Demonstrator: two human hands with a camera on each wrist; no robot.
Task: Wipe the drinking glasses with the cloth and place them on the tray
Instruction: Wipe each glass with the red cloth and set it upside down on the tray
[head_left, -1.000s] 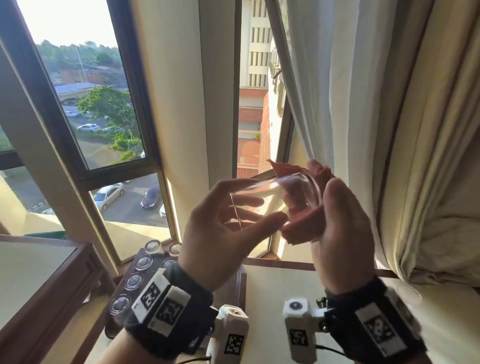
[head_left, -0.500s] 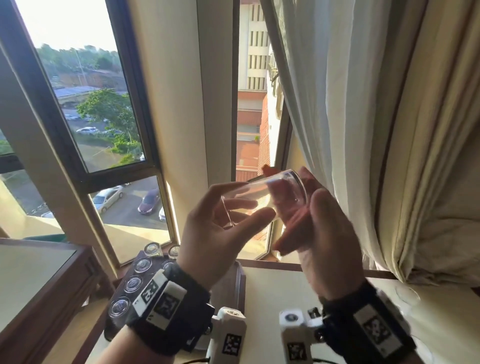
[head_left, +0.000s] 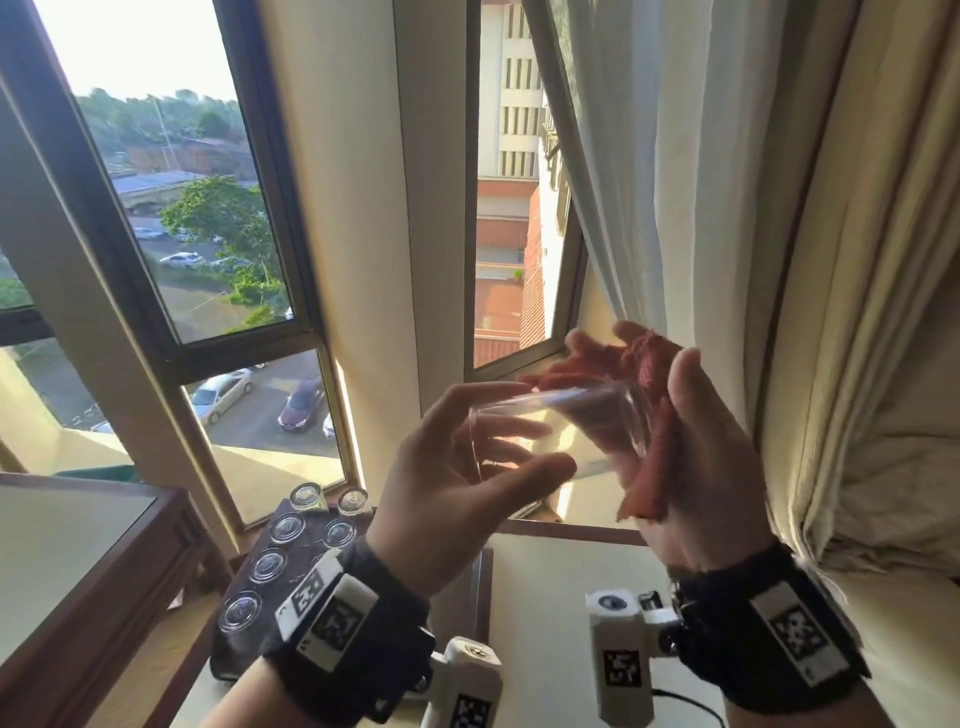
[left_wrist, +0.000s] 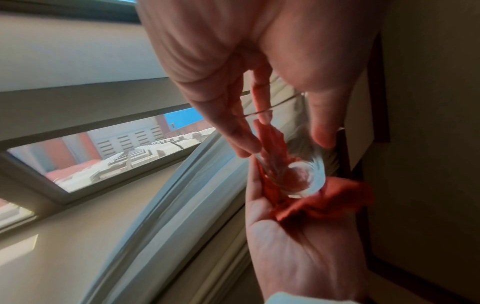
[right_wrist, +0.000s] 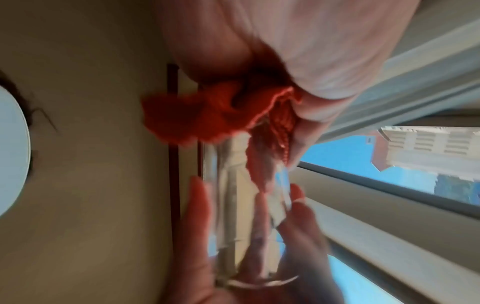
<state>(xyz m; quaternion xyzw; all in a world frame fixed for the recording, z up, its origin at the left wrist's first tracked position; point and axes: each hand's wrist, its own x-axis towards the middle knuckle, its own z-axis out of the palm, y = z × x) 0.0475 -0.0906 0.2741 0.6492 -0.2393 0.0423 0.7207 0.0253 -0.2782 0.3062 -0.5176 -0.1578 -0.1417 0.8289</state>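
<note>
Your left grip raised, fingers and thumb curled round the sideways glass, your right grip cupping red cloth against its base.

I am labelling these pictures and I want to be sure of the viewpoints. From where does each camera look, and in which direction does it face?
Head: worn on the head, faces forward and down toward the window; shows the left hand gripping the glass, the right hand with the red cloth, both wristbands, and the tray below.
Left wrist: looks along the left palm at its fingers on the glass; the right hand shows beyond.
Right wrist: looks along the right hand at the cloth and glass, blurred; left fingers beyond.
All three share the glass and cloth.
</note>
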